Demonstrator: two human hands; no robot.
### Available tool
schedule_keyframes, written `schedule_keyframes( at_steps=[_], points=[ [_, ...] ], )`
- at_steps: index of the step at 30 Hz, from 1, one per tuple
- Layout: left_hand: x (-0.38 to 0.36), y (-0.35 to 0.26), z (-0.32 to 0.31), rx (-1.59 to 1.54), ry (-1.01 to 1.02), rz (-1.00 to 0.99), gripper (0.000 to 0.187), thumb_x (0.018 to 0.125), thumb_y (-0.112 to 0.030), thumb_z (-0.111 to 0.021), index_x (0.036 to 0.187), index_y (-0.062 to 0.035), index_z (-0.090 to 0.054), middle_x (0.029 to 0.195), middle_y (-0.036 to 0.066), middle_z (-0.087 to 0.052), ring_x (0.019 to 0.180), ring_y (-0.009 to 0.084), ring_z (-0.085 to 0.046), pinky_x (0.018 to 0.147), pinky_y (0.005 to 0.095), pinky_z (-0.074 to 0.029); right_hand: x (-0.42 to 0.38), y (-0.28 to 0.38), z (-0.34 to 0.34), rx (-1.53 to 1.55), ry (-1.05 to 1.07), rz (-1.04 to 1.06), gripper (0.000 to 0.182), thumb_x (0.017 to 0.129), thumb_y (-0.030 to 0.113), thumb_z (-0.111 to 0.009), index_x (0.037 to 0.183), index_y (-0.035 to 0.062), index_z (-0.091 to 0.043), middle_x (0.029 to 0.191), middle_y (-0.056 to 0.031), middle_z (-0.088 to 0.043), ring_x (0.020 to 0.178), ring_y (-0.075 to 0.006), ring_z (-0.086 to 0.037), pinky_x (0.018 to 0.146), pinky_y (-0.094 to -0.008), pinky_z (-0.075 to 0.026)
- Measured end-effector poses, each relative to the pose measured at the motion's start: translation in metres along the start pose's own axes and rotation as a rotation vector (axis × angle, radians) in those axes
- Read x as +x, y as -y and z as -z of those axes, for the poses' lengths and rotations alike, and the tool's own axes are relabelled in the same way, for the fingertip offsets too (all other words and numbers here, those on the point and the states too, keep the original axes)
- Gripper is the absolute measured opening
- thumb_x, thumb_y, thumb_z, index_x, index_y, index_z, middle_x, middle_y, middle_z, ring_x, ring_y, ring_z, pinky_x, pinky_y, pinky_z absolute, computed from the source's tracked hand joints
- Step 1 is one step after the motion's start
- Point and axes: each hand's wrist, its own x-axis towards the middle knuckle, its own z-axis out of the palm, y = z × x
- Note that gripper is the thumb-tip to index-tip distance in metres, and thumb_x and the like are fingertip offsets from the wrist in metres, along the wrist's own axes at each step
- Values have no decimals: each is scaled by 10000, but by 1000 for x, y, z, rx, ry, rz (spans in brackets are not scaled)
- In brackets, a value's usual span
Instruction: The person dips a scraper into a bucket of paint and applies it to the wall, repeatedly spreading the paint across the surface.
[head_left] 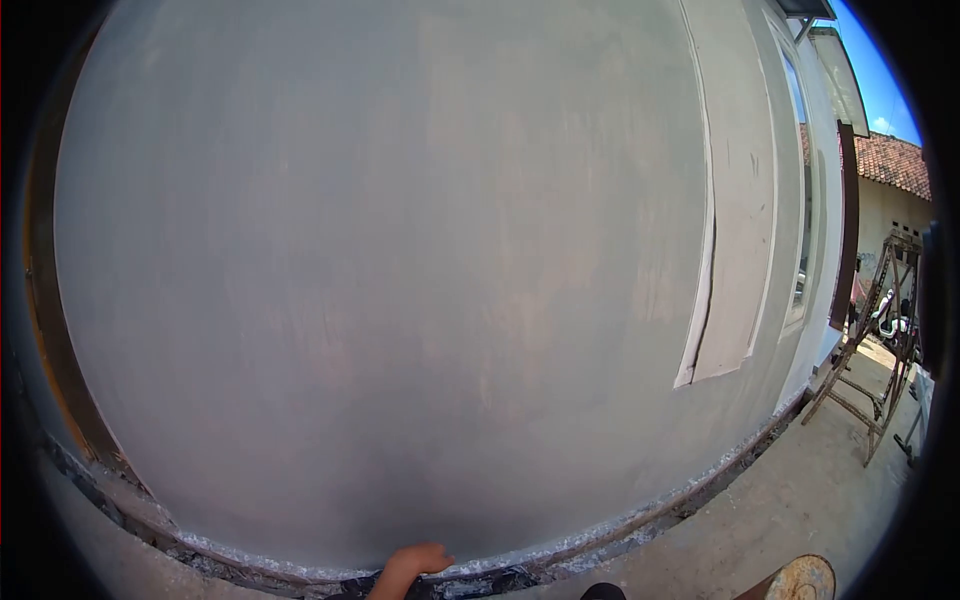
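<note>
While grey wall [400, 260] stands ahead, left hand [427, 557] shows low before it.

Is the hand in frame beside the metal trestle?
No, the hand is near bottom centre; the metal trestle stands at far right.

Left grip [426, 558] bare; short stretch of bare forearm [393, 581] (rest cropped by lower edge).

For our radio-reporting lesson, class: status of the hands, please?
Left hand low before wall, grip unclear. Right hand out of view. Trestle off right, clear of hand.
</note>
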Motion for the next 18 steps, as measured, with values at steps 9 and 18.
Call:
schedule_keyframes(
  at_steps=[9,18],
  points=[
    [-17,-18,5,-50,-155,-4,476,901,-381,-502,1089,43,-612,1104,278,-611,1058,422,-572,933,456,-435,24,23,-29,-62,213,-32,247,798,164,-618,1010,73,-707,1052,-163,-688,1002,-352,-659,800,-484,-525],
    [-34,-8,20,-79,-151,140,485,941,-358,-477,1239,19,-542,1134,225,-625,1083,385,-579,937,426,-446,24,28,-33,-81,147,-59,228,812,177,-563,935,74,-725,963,-148,-704,917,-309,-689,769,-426,-545]
  ],
)
